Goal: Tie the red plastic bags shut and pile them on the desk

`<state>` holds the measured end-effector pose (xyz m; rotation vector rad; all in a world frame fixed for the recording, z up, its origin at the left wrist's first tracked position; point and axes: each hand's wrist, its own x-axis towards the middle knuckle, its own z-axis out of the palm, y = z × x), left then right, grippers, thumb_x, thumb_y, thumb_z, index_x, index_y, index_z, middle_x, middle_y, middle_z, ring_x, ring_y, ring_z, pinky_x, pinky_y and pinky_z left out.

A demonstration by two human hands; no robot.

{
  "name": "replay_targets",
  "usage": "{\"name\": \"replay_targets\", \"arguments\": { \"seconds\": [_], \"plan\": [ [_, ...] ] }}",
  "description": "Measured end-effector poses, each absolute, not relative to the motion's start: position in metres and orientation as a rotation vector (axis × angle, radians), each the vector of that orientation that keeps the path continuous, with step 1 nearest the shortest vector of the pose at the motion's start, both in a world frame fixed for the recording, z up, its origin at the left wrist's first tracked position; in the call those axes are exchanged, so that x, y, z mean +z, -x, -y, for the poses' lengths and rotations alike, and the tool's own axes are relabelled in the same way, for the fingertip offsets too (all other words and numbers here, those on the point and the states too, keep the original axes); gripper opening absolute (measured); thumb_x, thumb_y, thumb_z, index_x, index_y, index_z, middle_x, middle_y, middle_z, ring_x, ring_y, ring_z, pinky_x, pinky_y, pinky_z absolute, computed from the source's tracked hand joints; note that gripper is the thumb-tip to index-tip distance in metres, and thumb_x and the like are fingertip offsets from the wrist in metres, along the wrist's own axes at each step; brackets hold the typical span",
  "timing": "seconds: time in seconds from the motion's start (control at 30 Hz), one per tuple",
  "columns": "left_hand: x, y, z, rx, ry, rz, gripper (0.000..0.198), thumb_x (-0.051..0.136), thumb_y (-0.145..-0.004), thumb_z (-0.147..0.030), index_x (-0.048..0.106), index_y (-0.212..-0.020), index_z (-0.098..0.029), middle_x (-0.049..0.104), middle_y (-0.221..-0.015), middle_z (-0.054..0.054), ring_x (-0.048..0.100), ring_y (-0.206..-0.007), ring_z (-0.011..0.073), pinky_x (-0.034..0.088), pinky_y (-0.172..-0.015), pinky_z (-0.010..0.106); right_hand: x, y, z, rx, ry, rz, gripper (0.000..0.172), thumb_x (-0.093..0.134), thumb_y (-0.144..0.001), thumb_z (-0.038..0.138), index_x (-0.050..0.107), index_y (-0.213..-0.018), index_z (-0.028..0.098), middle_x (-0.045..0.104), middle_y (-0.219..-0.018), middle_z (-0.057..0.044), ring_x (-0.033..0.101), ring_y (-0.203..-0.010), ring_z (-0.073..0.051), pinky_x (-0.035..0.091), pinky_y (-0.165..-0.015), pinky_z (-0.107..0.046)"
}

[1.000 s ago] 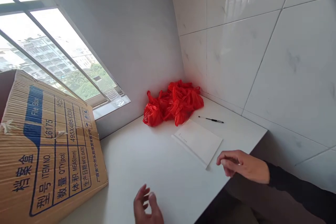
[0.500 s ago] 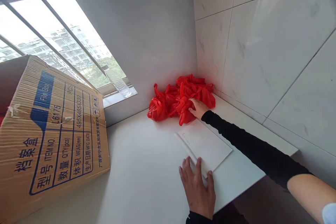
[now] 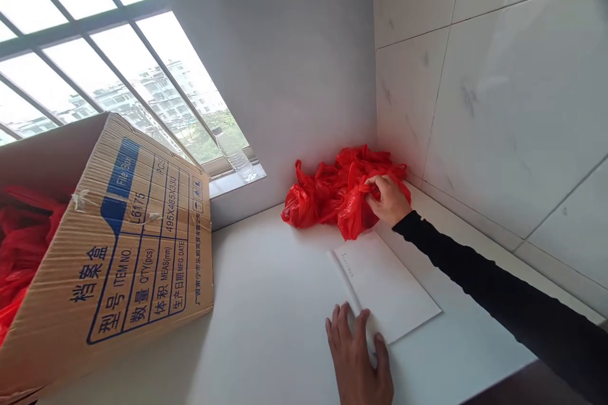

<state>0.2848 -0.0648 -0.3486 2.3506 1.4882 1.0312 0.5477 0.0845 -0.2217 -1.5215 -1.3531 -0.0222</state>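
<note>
My right hand [image 3: 390, 200] pinches the top of a red plastic bag [image 3: 353, 215] with thumb and fingers. This bag stands at the front of several red plastic bags [image 3: 301, 204] bunched in the corner; what they contain cannot be made out. Just in front of them lies a white paper booklet [image 3: 384, 281] with small print near its left edge, its left side slightly raised. Fingers spread, my left hand [image 3: 357, 354] rests on the white tabletop [image 3: 266, 304] by the booklet's near left corner, holding nothing.
At left a large cardboard box [image 3: 156, 247] lies open on its side, with red plastic bags [image 3: 23, 240] inside. A clear plastic bottle [image 3: 237, 158] stands on the sill of the barred window [image 3: 142, 88]. Grey and tiled walls [image 3: 513, 114] meet behind the bags.
My right hand has closed on the front red bag and its top is drawn up slightly. The view has shifted left, showing more of the box's inside. My left hand stays by the booklet.
</note>
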Motion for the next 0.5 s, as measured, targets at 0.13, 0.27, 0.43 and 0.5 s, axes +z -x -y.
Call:
{"name": "replay_targets", "arguments": {
  "seconds": [0.13,0.27,0.43,0.5],
  "plan": [
    [-0.307,-0.276,0.043,1.207,-2.012,-1.520,0.026,0.048,-0.098,-0.029,0.066,-0.116,-0.028,0.056,-0.140,0.010,0.052,-0.132,0.0288,0.047,-0.106,0.053,-0.205,-0.519,-0.059,0.120,1.367,1.457,0.013,0.059,-0.088,0.024,0.054,-0.100,0.022,0.061,-0.105,-0.008,0.060,-0.097,-0.025,0.049,-0.085,-0.039],
    [-0.238,-0.264,0.009,1.425,-1.810,-1.529,0.029,0.046,-0.101,-0.039,0.061,-0.123,-0.027,0.060,-0.134,0.008,0.053,-0.129,0.0251,0.044,-0.108,0.045,-0.204,-0.476,-0.037,0.384,1.258,1.572,0.009,0.060,-0.088,0.024,0.052,-0.093,0.026,0.063,-0.093,0.000,0.059,-0.085,-0.021,0.046,-0.078,-0.035],
    [-0.205,-0.255,-0.012,1.052,-1.827,-1.423,0.034,0.061,-0.093,-0.044,0.068,-0.120,-0.025,0.067,-0.122,0.009,0.064,-0.109,0.0260,0.054,-0.089,0.037,-0.209,-0.438,-0.022,0.756,1.188,1.590,0.010,0.057,-0.088,0.019,0.050,-0.086,0.025,0.060,-0.082,0.003,0.054,-0.072,-0.015,0.043,-0.066,-0.029],
    [-0.210,-0.246,-0.012,1.032,-1.767,-1.447,0.029,0.064,-0.091,-0.045,0.072,-0.110,-0.024,0.071,-0.110,0.008,0.067,-0.095,0.0241,0.055,-0.079,0.034,-0.211,-0.435,-0.019,0.892,1.188,1.596,0.011,0.059,-0.085,0.016,0.052,-0.087,0.025,0.057,-0.077,0.005,0.050,-0.065,-0.013,0.042,-0.061,-0.027]
  ]
}}
